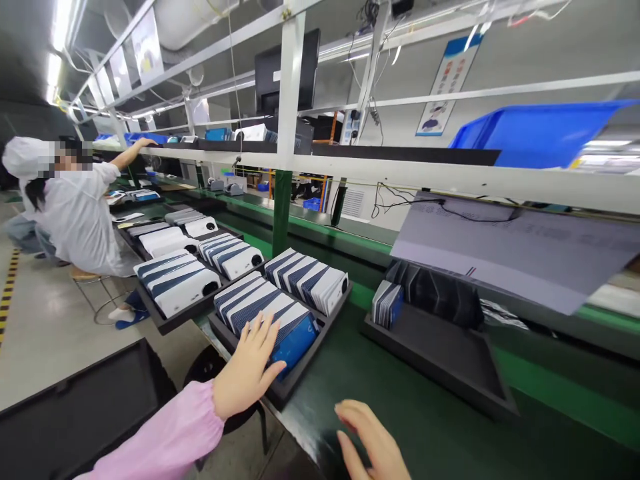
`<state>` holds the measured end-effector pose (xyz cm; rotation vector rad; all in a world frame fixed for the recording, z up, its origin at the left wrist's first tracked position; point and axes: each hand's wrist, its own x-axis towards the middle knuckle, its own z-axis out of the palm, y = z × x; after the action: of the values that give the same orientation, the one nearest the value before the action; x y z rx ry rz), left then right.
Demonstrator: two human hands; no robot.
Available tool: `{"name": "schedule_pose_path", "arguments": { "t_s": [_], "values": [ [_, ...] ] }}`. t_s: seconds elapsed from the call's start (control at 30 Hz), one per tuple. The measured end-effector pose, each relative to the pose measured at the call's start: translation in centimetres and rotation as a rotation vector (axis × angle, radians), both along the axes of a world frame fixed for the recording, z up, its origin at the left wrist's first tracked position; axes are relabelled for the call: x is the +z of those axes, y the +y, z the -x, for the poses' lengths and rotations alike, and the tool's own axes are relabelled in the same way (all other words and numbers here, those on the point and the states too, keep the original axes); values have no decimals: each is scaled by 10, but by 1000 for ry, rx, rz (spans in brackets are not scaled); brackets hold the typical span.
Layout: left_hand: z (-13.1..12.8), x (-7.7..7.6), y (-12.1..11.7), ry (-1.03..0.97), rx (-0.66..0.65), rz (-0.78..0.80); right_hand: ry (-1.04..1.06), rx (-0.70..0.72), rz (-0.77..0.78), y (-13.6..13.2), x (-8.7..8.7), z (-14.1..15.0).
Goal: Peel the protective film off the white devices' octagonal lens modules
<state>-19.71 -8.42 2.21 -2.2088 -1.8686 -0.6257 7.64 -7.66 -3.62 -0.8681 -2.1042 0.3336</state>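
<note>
My left hand, in a pink sleeve, reaches over a black tray with its fingers spread. Its fingertips lie over a row of thin white panels that look like phone back covers; whether they touch is hard to tell. A glossy blue panel leans at the near end of this row, beside my thumb. Another row of white panels stands in the tray's far half. Low in the view, my right hand hovers by the green bench, its thumb and fingers apart and nothing between them.
Another black tray on the green bench holds a short stack of panels. Trays of white panels continue leftward, towards a co-worker in white. A grey sheet hangs below the shelf. A dark tray is at lower left.
</note>
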Motion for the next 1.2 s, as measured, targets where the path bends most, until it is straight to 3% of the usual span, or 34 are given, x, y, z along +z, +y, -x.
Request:
{"name": "schedule_pose_path", "arguments": {
  "t_s": [0.13, 0.23, 0.37, 0.47, 0.53, 0.73, 0.87, 1.03, 1.2],
  "values": [
    [-8, -42, 18, 82, 46, 64, -52, -16, 43, 23, -7, 38],
    [-10, -54, 16, 69, 71, 13, -90, -1, 24, 37, -15, 64],
    [10, -36, 24, -14, 115, 34, -210, 134, -15, 52, -29, 86],
    [38, -20, 46, -63, 374, 22, -257, 158, 23, 56, -36, 88],
    [53, -16, 61, -66, 453, 55, -275, 154, 54, 56, -39, 85],
    [62, -27, 70, -5, 450, 184, -284, 168, 72, 55, -42, 82],
    [63, -19, 72, 13, 449, 254, -253, 160, 73, 55, -43, 83],
    [64, 0, 108, 0, 464, 276, -271, 173, 100, 55, -47, 83],
    [60, -4, 134, 0, 426, 348, -293, 187, 126, 55, -45, 81]
  ]
}}
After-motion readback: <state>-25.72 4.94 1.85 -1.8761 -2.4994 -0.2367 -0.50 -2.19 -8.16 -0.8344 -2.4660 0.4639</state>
